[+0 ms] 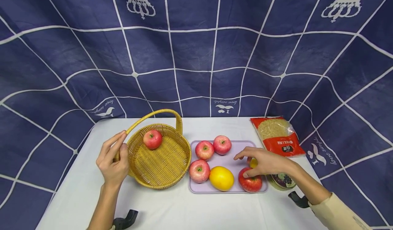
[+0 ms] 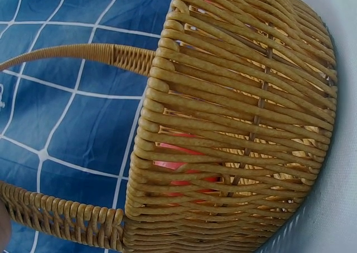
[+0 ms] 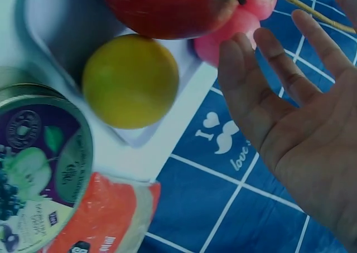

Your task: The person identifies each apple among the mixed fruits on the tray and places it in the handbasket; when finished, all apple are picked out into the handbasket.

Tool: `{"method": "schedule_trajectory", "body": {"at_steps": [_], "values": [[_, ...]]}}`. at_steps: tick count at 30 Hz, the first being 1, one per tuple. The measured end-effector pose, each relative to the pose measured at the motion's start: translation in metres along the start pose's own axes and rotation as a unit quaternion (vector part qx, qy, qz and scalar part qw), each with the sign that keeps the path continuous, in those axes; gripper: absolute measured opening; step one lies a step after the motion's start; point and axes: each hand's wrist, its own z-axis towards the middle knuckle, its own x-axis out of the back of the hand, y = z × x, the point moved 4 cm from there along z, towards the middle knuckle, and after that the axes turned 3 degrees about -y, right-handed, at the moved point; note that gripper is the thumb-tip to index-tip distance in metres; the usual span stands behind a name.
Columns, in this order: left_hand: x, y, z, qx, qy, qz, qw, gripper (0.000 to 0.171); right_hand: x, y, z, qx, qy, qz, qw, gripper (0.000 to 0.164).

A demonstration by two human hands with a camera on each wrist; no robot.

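Blue cloth backdrop (image 1: 193, 49), white grid lines, behind white worktop (image 1: 144, 209). Round woven basket (image 1: 162, 165) at left, smooth red apple (image 1: 152, 139) inside, far-left part. Left hand (image 1: 113, 158) grips its arched handle (image 1: 179, 123), fingers curled round. Lilac tray (image 1: 228, 160), rounded corners, right of basket: three pinkish apples (image 1: 204, 150), oval yellow fruit (image 1: 221, 178), glossy dark red apple (image 1: 250, 180) at near right. Right hand (image 1: 265, 161) above it, fingers spread wide, holding nothing; thumb contact can't tell. Right wrist view shows round yellow fruit (image 3: 131, 80), mostly hidden from head, plus tin (image 3: 39, 169) lid print. Left wrist view: red through basket weave. Shiny plastic packet (image 1: 277, 136) far right.
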Motion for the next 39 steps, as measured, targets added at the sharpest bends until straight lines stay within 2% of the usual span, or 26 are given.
{"method": "schedule_trajectory", "body": {"at_steps": [6, 14, 26, 33, 39], "values": [[0.001, 0.0, 0.0, 0.001, -0.002, -0.004, 1.0, 0.019, -0.01, 0.004, -0.003, -0.014, -0.018, 0.01, 1.0, 0.049], [0.001, 0.0, -0.001, 0.0, -0.01, -0.003, 0.9999, 0.019, -0.02, 0.006, -0.006, -0.018, -0.026, -0.008, 0.999, 0.053], [0.003, 0.0, 0.0, -0.003, -0.009, 0.006, 0.9999, 0.019, -0.03, 0.013, -0.005, -0.057, -0.051, -0.019, 0.997, 0.057], [0.003, 0.001, 0.0, -0.002, -0.008, 0.007, 0.9999, 0.02, -0.034, 0.009, -0.002, -0.045, -0.05, -0.018, 0.998, 0.057], [0.002, 0.001, 0.0, -0.002, -0.008, 0.004, 1.0, 0.018, -0.041, 0.009, 0.0, -0.051, -0.054, -0.008, 0.997, 0.058]]}}
